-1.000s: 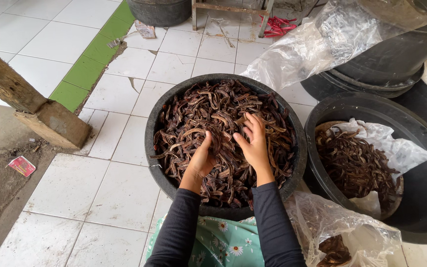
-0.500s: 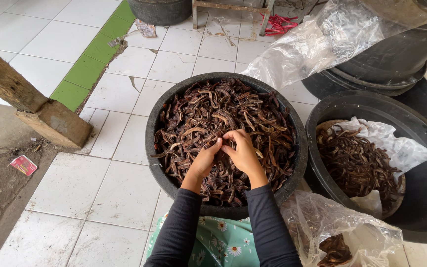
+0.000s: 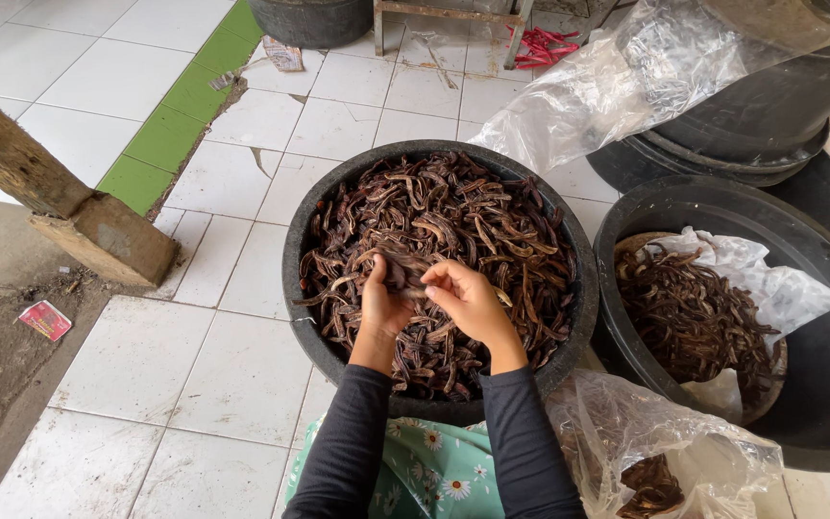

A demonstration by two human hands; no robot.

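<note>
Dark brown dried pods (image 3: 453,240), curled, wrinkled and matte, fill a round black basin (image 3: 292,279) on white floor tiles (image 3: 242,375). Above the heap, the left hand (image 3: 383,303) and right hand (image 3: 473,303) meet, fingers pinched together on one twisted pod (image 3: 403,271)

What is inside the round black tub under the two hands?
The round black tub is heaped with dried dark brown pods. The pods cover its bottom, so anything beneath them cannot be seen.
</note>
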